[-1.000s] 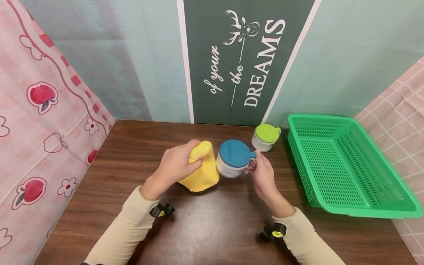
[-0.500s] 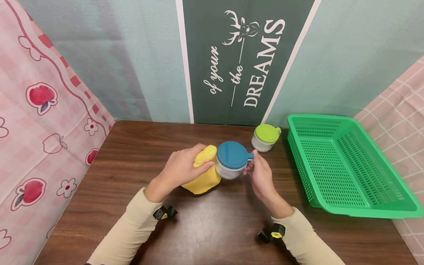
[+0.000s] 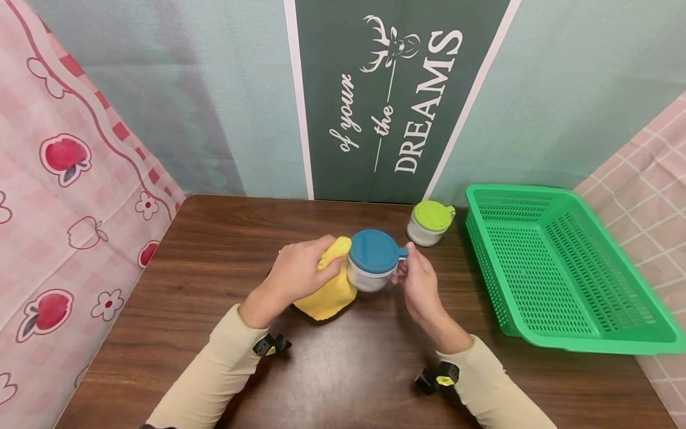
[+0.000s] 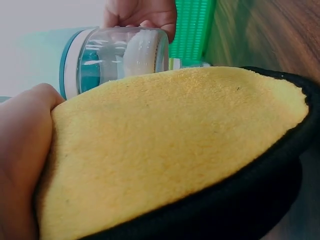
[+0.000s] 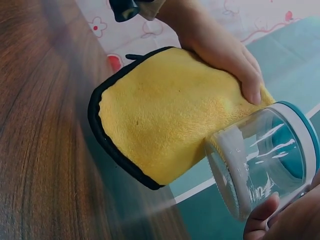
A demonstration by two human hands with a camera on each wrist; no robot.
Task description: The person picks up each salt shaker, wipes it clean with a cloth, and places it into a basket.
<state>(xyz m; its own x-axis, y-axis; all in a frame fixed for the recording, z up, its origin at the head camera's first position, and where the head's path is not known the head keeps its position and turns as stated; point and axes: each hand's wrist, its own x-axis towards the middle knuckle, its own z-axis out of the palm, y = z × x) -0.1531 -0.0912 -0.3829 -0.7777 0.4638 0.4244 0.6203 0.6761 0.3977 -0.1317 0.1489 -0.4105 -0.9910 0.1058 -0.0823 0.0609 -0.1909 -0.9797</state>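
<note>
My left hand (image 3: 300,271) grips a yellow cloth (image 3: 326,298) with a dark edging, gathered at the top between thumb and fingers. The cloth lies against the left side of a clear jar (image 3: 370,279) with a blue lid (image 3: 373,251). By its side handle my right hand (image 3: 420,283) holds this jar above the table. In the right wrist view, white contents (image 5: 234,160) sit at the bottom of the clear jar, and the cloth (image 5: 150,120) touches its wall. The left wrist view has the cloth (image 4: 170,145) covering part of the jar (image 4: 120,55).
A second jar with a lime-green lid (image 3: 432,215) stands near the back edge of the brown wooden table (image 3: 225,232). To the right is a green perforated basket (image 3: 493,286). Printed cloths hang behind and at both sides.
The left hand has moved slightly right and down with the cloth, closing up against the jar. The jar has shifted a little to the left in the right hand.
</note>
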